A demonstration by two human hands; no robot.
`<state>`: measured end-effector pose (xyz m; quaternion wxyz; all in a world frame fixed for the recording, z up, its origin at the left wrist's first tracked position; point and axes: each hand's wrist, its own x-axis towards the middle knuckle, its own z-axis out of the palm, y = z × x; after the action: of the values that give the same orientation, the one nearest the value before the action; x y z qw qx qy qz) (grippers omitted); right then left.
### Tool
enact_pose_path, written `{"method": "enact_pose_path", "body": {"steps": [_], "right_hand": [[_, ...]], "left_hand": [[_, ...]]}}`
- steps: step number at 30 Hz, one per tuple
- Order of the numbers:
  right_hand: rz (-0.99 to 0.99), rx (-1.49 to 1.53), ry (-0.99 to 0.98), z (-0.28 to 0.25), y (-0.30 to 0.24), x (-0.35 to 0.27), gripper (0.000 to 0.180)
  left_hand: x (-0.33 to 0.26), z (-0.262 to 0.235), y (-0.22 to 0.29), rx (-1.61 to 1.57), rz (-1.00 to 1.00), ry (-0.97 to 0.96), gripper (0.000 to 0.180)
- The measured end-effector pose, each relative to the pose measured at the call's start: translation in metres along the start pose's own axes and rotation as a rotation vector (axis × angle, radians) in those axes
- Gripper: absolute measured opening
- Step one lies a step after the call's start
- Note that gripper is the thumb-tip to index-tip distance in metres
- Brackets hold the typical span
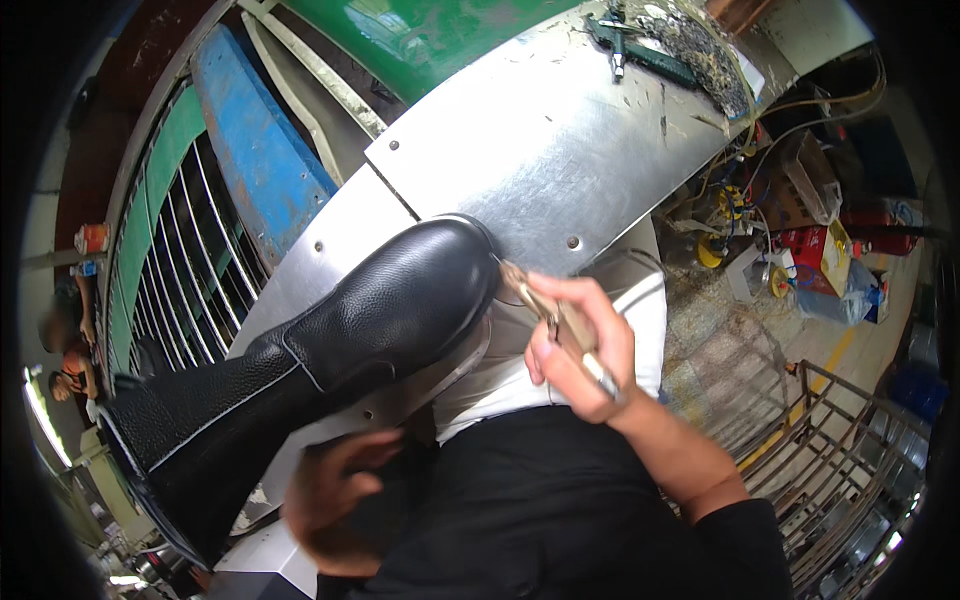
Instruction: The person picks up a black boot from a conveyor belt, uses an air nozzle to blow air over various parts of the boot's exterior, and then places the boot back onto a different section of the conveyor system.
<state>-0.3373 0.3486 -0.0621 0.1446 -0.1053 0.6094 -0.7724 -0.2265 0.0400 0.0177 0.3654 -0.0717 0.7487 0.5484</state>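
Note:
A tall black leather boot [370,300] lies across the metal-topped bench in front of me, its rounded toe to the upper right and its shaft to the lower left. My right hand [585,345] is closed around metal pliers [560,325]. Their tip is at the edge of the boot's toe; whether it grips anything there is too small to tell. My left hand [340,490], blurred by motion, is below the boot's shaft with its fingers apart. Nothing shows in it, and it looks clear of the boot.
A dark green air gun [640,55] lies at the bench's far end [520,130] beside a dark, crusty patch. Left of the bench stand a blue metal panel [255,140] and a wire rack [185,240]. Cartons [820,255] and a metal rack [830,470] are on the right. People are at the far left.

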Motion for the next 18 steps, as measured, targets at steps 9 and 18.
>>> {"method": "enact_pose_path", "body": {"steps": [9,18], "right_hand": [[0.091,0.231,-0.041,0.011,-0.004,0.07,0.041],[-0.152,-0.203,0.06,0.022,0.015,0.015,0.046]], "left_hand": [[-0.025,0.029,-0.067,-0.235,0.92,0.796,0.056],[-0.017,0.033,-0.097,-0.477,0.942,0.725,0.062]]}}
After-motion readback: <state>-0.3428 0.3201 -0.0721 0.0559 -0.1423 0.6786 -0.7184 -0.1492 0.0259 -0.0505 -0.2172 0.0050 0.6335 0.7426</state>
